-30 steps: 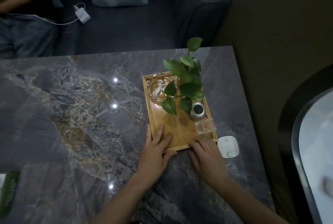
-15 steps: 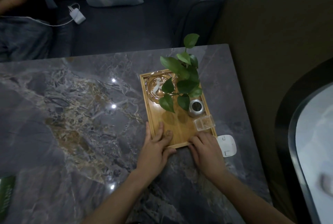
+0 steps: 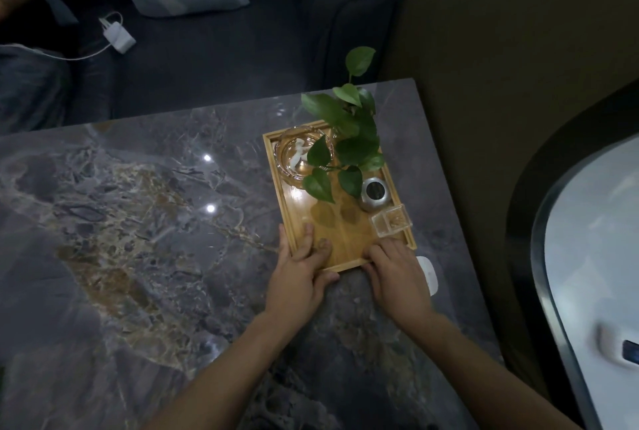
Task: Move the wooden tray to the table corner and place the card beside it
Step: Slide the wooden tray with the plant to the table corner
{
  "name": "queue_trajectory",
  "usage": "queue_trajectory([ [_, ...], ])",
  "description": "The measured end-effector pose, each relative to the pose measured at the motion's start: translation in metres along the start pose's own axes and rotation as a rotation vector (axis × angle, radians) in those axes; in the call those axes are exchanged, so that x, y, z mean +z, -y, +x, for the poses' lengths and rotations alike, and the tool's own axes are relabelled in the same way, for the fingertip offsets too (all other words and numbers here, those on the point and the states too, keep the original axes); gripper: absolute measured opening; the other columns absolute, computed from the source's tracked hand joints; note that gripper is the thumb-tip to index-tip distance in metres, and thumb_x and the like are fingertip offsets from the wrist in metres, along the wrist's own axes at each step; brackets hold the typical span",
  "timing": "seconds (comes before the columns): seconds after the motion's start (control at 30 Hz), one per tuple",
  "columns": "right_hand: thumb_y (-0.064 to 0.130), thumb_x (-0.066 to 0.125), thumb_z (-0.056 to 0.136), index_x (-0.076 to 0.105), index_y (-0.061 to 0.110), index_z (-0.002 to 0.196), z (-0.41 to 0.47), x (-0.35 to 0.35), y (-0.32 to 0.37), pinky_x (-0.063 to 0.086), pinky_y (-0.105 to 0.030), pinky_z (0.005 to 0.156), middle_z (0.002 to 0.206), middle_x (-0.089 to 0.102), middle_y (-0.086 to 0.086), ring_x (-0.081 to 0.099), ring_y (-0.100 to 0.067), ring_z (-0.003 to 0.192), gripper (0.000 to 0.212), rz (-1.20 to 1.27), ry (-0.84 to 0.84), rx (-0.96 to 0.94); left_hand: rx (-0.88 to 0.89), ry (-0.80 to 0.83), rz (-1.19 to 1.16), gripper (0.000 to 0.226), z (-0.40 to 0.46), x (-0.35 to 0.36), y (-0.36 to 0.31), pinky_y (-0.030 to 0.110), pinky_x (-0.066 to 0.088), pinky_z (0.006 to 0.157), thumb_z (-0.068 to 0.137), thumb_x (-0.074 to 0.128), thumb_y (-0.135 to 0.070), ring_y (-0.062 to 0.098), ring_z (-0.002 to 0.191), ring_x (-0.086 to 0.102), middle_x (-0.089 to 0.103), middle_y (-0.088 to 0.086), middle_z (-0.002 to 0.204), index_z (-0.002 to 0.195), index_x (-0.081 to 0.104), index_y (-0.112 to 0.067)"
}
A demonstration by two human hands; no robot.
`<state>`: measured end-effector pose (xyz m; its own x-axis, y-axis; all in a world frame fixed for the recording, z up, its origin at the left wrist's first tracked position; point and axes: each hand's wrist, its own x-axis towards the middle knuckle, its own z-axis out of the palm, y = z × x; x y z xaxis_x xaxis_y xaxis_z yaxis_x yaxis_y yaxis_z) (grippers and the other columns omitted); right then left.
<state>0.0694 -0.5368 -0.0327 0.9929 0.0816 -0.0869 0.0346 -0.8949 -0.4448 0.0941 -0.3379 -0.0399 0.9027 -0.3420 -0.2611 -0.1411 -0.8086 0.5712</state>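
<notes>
While both hands (image 3: pixel 349 277) clamp its near edge, wooden tray (image 3: pixel 349 239) ahead, card (image 3: pixel 428 274) beside right hand.

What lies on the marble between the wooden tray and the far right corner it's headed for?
Nothing visible. The marble table is bare from the wooden tray to that corner. Both the left hand and right hand already grip its near edge. The white card lies behind, beside the right hand.

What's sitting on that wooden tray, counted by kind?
Glass ashtray: 1
Leafy plant: 1
Round silver pot: 1
Clear plastic box: 1
Total: 4, all on the wooden tray.
</notes>
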Motion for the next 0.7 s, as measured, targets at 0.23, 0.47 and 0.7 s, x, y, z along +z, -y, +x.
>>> queue_trajectory([
  [0.23,0.016,0.067,0.085,0.057,0.019,0.083,0.002,-0.014,-0.013,0.044,-0.034,0.073,0.086,0.056,0.0,0.051,-0.021,0.083,0.011,-0.014,0.01,0.047,0.001,0.034,-0.021,0.057,0.014,0.004,-0.017,0.047,0.02,0.121,0.091,0.064,-0.047,0.042,0.151,-0.012,0.013,-0.004,0.162,0.143,0.055,-0.025],
  [0.47,0.014,0.067,0.085,0.057,0.018,0.082,0.0,-0.019,-0.026,0.044,-0.035,0.075,0.085,0.055,0.0,0.049,-0.02,0.082,0.011,0.006,-0.004,0.082,-0.012,0.078,-0.003,0.056,0.024,0.009,-0.032,0.052,0.025,0.12,0.092,0.062,-0.048,0.044,0.152,-0.012,0.016,-0.002,0.165,0.144,0.053,-0.028],
  [0.7,0.012,0.068,0.082,0.061,0.016,0.085,-0.003,-0.024,-0.043,0.045,-0.037,0.074,0.085,0.056,-0.001,0.051,-0.022,0.082,0.009,0.0,-0.003,0.114,-0.012,0.125,0.008,0.056,0.033,0.012,-0.051,0.053,0.029,0.119,0.093,0.061,-0.048,0.041,0.152,-0.014,0.015,-0.003,0.166,0.145,0.051,-0.03],
])
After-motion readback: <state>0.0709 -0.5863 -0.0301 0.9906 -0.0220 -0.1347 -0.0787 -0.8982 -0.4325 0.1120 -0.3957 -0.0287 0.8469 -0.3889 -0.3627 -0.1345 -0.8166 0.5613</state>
